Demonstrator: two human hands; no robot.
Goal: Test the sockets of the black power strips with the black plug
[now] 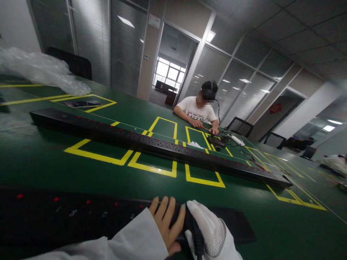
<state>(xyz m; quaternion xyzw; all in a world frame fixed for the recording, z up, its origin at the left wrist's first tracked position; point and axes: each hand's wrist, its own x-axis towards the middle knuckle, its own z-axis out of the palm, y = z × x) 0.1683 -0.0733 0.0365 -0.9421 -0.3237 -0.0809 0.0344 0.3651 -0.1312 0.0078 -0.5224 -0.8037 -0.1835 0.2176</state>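
A long black power strip (89, 216) with red buttons and white numbers lies in front of me, at the bottom of the view. My left hand (168, 220), bare below a light sleeve, rests on it with the fingers stretched out and apart over its top. Right beside it, my right hand (211, 227) wears a white glove and is closed around a black plug (193, 224). A ribbed cable end (199, 243) comes out of it toward me. The plug's front is hidden, so I cannot tell whether it sits in a socket.
A second long black power strip (159, 144) lies diagonally across the green table (151, 184), which has yellow tape outlines. Clear plastic wrap (40, 68) and a phone (84, 104) are at left. Across the table, a person (199, 108) handles a tool near tangled cables (227, 137).
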